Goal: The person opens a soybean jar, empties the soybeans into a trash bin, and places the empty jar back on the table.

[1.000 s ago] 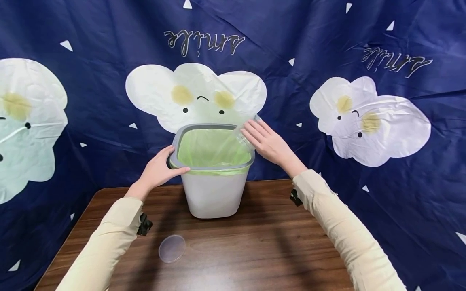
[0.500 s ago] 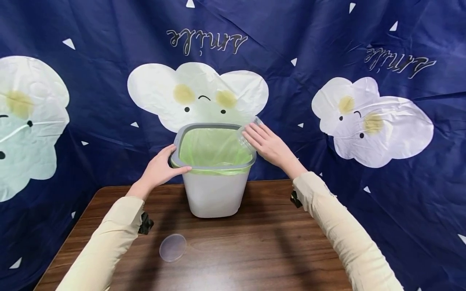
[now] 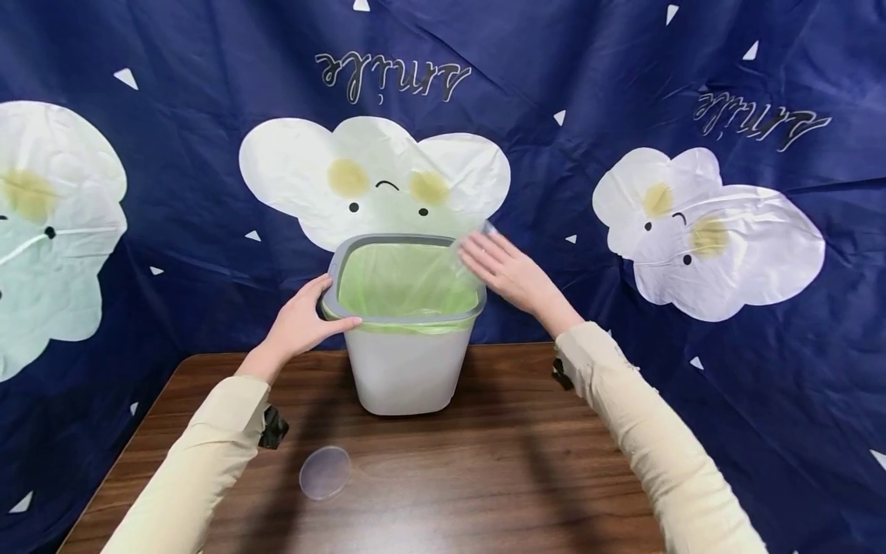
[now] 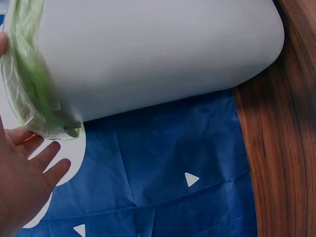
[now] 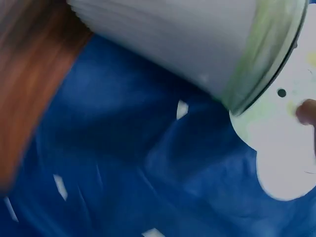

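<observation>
A pale grey trash can with a darker grey rim stands upright on the table, lined with a green plastic bag. At its left front corner my left hand holds the rim, thumb over the front and fingers along the side. My right hand holds a clear plastic container tilted over the can's right rim. The hand covers most of that container, and motion blurs it. Only a fingertip of this hand shows in the right wrist view. A clear round lid lies on the table.
The brown wooden table ends just behind the trash can. A dark blue cloth with white clouds hangs at the back and sides.
My right hand and the clear container make small movements over the can's right rim and are now blurred. My left hand keeps its place on the rim.
</observation>
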Tool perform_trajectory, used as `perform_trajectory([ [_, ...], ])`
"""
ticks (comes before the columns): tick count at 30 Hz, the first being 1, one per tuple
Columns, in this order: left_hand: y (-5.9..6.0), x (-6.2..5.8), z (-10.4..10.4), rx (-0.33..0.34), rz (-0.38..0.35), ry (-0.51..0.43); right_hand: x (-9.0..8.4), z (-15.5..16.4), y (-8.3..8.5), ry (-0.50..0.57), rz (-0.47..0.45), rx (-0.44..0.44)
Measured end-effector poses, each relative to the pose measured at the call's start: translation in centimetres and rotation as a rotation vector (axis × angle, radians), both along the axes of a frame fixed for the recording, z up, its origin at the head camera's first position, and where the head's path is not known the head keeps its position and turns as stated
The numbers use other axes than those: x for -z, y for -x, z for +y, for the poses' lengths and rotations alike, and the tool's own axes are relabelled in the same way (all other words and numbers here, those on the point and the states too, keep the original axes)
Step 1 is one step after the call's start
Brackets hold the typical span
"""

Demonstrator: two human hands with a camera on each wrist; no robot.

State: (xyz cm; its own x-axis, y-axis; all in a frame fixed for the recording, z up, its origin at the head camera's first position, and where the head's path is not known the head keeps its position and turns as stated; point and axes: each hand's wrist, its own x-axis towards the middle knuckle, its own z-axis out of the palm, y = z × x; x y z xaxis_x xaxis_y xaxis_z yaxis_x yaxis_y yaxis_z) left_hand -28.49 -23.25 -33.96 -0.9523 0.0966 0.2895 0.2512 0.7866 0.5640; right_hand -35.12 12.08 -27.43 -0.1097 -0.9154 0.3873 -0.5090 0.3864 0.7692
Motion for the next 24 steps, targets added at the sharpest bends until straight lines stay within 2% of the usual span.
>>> perform_trajectory([
  [4,0.1,-0.1,0.0,-0.004,-0.001,0.001,0.0,0.2,0.0,0.028,-0.029,0.009],
  [9,0.1,0.0,0.1,-0.005,0.002,-0.004,0.4,0.4,0.2,0.175,-0.061,-0.021],
  [18,0.0,0.2,0.1,-0.001,0.007,-0.007,0.6,-0.1,0.4,0.432,-0.052,-0.092],
  [20,0.0,0.2,0.1,0.001,0.004,-0.006,0.5,-0.3,0.3,0.424,-0.061,-0.082],
  [24,-0.1,0.1,0.1,0.001,0.001,-0.008,0.2,-0.7,0.3,0.33,-0.078,-0.068],
])
